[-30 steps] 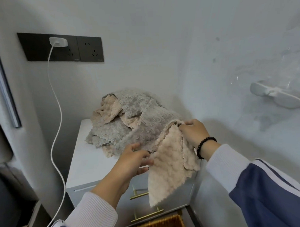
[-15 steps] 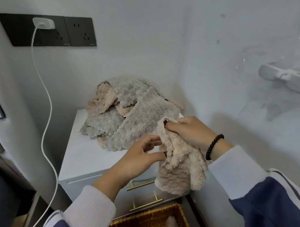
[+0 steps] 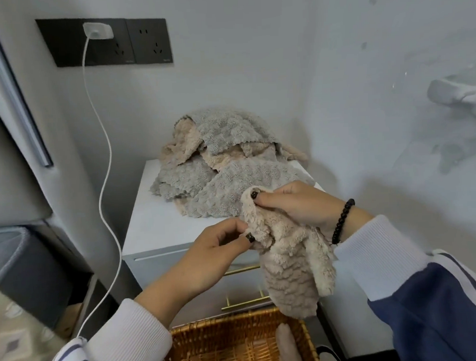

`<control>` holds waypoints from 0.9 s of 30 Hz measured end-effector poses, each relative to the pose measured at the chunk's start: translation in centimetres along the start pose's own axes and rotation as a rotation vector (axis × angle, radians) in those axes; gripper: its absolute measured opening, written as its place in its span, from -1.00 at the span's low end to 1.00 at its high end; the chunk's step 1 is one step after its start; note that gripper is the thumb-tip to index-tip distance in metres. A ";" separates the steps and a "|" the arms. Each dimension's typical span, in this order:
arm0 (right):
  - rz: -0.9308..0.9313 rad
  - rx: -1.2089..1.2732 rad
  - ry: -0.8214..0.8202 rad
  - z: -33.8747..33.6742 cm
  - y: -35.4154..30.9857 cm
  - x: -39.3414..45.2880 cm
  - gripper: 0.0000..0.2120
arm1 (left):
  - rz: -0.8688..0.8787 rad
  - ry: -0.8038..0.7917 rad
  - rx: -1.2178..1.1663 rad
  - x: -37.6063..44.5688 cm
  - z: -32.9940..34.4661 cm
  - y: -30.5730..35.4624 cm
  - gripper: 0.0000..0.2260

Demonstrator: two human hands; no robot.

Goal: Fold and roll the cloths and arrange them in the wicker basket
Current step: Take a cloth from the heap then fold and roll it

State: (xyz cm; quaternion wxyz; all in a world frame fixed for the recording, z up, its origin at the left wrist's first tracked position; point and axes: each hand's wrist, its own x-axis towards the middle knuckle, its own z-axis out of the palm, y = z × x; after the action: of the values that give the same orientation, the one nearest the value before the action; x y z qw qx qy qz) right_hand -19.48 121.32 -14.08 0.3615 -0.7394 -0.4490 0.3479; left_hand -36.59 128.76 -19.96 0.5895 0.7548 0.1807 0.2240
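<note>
Both hands pinch one beige cloth (image 3: 285,262): the right hand (image 3: 299,205) grips its upper edge between thumb and fingers, the left hand (image 3: 220,248) nips the edge just below. The rest of the cloth hangs bunched beneath them, above the wicker basket (image 3: 231,342), where a rolled cloth (image 3: 290,346) lies. Beyond the hands, a pile of grey and beige cloths (image 3: 225,164) sits on the white tabletop (image 3: 157,226).

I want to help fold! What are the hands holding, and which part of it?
A beige cloth. The right hand pinches its top edge; the left hand pinches the edge just below.
</note>
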 end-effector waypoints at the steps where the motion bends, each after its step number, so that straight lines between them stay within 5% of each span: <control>1: -0.011 -0.001 -0.008 0.3 0.0 0.2 -0.42 | -0.002 0.014 -0.012 -0.4 -0.2 0.1 -0.88; 6: 0.004 0.051 -0.103 1.3 1.0 1.9 -0.14 | -0.183 0.241 -0.232 -0.9 -1.4 0.1 -0.78; 10: -0.031 0.141 0.027 1.1 1.7 3.5 -0.49 | -0.249 0.514 -0.238 -0.6 -3.3 0.4 -0.78; 13: -0.079 -0.192 0.296 1.4 2.8 5.7 -0.22 | -0.242 0.608 -0.005 -0.5 -4.9 0.9 -0.82; 17: -0.051 -0.497 0.275 3.3 3.9 8.8 -0.04 | -0.251 0.592 -0.037 -0.4 -6.0 1.2 -0.77; 19: 0.020 -0.699 0.256 4.2 4.4 10.0 -0.17 | -0.257 0.623 -0.077 -0.3 -6.5 1.3 -0.80; 21: -0.004 -0.799 0.348 4.5 4.0 10.2 -0.55 | -0.253 0.650 -0.103 0.0 -7.1 1.4 -0.84; 23: -0.087 -0.716 0.424 4.1 3.0 9.6 -0.76 | -0.254 0.668 -0.121 0.2 -7.7 1.4 -0.85; 27: -0.139 -0.370 0.493 2.2 0.0 8.5 -0.81 | -0.269 0.666 -0.206 0.6 -8.6 1.5 -0.82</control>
State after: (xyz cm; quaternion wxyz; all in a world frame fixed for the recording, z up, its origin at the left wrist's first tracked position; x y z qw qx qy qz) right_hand -18.27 129.54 -16.80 0.3415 -0.8222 -0.4532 0.0451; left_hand -40.85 135.69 -16.65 0.5952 0.5468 0.4369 0.3947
